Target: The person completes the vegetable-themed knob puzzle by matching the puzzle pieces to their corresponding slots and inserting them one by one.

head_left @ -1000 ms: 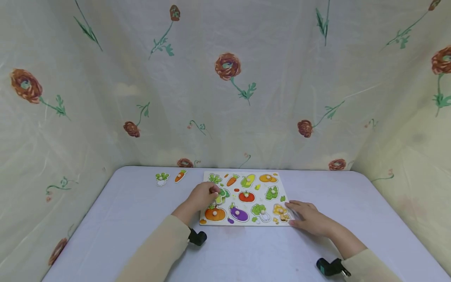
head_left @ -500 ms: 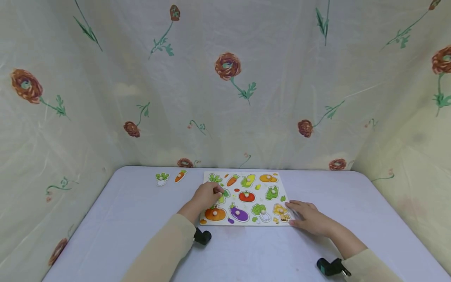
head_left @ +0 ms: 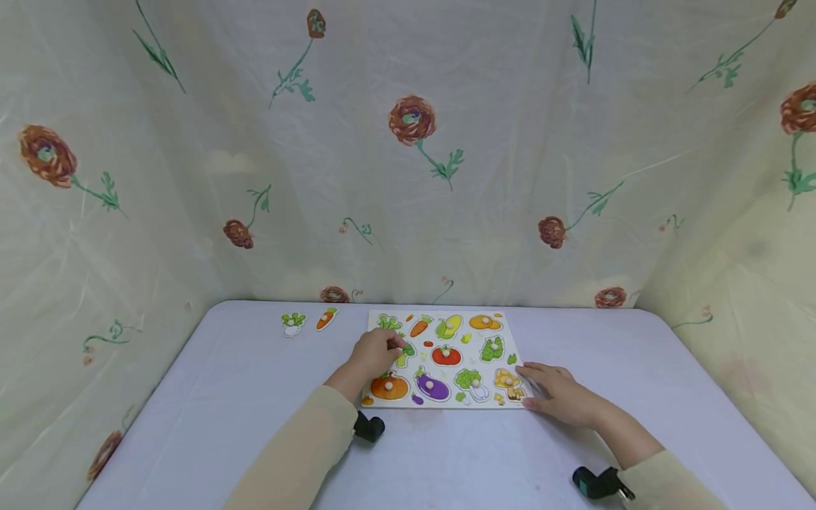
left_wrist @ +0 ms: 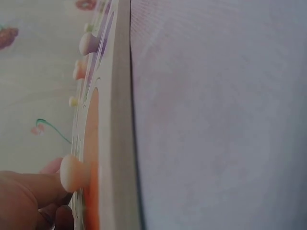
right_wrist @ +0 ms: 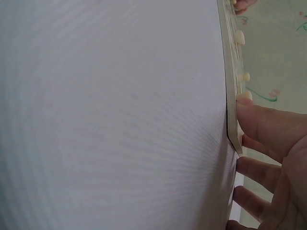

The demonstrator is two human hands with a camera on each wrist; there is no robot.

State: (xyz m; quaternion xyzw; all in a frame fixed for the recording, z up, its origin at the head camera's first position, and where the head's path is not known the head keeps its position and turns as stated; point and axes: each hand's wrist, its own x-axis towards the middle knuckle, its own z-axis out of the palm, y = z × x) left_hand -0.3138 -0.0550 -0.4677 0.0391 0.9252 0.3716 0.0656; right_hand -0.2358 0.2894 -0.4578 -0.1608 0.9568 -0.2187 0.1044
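Observation:
A white vegetable puzzle board [head_left: 417, 365] lies flat on the table, holding knobbed pieces. My left hand [head_left: 370, 358] reaches over its left side, thumb and fingertips pinched together at the broccoli piece [head_left: 405, 354]; they cover its knob. In the left wrist view the left fingers [left_wrist: 29, 189] show behind the pumpkin piece's knob [left_wrist: 72, 173]. My right hand [head_left: 564, 397] rests at the board's right edge near the mushroom piece [head_left: 508, 380]. In the right wrist view its thumb [right_wrist: 266, 122] touches the board's rim, the other fingers extended beside the corner.
A white radish piece [head_left: 293, 324] and a carrot piece [head_left: 326, 319] lie loose on the table [head_left: 255, 397], left of the board. A flower-patterned curtain [head_left: 491, 177] stands behind the table and along both sides.
My left hand has shifted slightly right over the broccoli piece, which now sits lower and flatter in the board. The right hand and the loose pieces have stayed put.

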